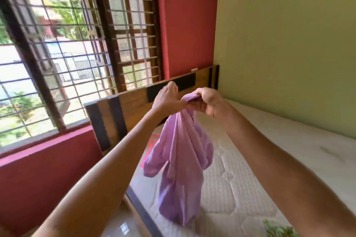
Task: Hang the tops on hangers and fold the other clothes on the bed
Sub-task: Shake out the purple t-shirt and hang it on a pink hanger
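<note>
The right hand grips the bunched top of a lilac garment, the left hand pinching it alongside; it hangs straight down below both hands, over the bed.

Two bare forearms, no sleeves in view, left grip, right grip

Home bedroom: bed, barred window

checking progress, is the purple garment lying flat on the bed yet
No, the purple garment hangs bunched in the air above the bed, gripped at its top by the right hand with the left hand beside it.
</note>
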The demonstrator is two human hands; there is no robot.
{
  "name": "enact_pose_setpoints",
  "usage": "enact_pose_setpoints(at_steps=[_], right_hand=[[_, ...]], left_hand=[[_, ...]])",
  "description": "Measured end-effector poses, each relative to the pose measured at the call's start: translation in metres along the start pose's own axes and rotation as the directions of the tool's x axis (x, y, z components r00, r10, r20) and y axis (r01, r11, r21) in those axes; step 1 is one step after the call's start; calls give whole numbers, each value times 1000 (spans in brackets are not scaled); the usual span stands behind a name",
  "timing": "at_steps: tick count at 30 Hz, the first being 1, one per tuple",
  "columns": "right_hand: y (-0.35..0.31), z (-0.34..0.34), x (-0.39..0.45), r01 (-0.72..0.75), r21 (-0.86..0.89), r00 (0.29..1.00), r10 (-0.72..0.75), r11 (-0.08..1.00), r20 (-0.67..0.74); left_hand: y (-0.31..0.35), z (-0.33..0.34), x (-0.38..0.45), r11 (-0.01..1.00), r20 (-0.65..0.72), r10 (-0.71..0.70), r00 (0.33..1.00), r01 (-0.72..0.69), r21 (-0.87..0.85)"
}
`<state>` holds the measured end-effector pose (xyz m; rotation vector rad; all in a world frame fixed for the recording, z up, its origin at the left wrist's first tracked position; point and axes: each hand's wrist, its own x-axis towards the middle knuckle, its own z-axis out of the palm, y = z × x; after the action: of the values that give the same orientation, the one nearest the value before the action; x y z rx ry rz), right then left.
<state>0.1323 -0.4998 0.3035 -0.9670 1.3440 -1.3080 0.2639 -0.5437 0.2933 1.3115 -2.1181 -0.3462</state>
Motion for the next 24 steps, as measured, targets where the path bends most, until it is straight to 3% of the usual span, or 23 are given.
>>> enact_pose_setpoints(at_steps=[2,3,6,7,8,9,11,13,15,17,19,21,24], right_hand=[[-1,19,9,15,42,1000,-17,999,26],[-1,26,13,28,35,999,-29,999,40],[-4,38,23,90,26,983,-93,996,158],[-3,41,29,164,-78,977,-151,983,149],[0,42,35,274,-273,961,-258,922,95],[3,43,42,365,-518,910,-414,774,24],[12,54,49,437,-735,792,-609,518,42],[16,73,58,528,-676,827,-493,514,270],[15,95,71,520,-692,850,-384,500,361],[12,110,89,522,-739,812,-512,426,279],[7,115,101,506,-775,744,-646,379,170],[5,120,117,469,-787,706,-706,401,61],[8,122,149,364,-748,677,-709,555,-197]], left_hand=[[-2,-5,-5,997,289,-33,957,53,-59],[-6,-8,-6,982,340,-65,938,122,-146],[-25,-16,1,902,176,-174,969,229,-367],[-33,-20,5,888,127,-198,972,233,-398],[-40,-24,10,896,104,-183,978,209,-392],[-45,-30,15,915,104,-139,985,168,-366],[-54,-41,24,963,130,-39,991,72,-260],[-64,-48,34,987,144,44,989,-21,-159],[-75,-50,42,990,85,122,989,-116,-75],[-97,-49,52,988,-43,149,988,-150,-23],[-120,-45,59,991,-125,84,989,-71,112],[-151,-41,71,964,-95,-16,995,41,264],[-196,-42,95,932,73,-79,994,48,359]])
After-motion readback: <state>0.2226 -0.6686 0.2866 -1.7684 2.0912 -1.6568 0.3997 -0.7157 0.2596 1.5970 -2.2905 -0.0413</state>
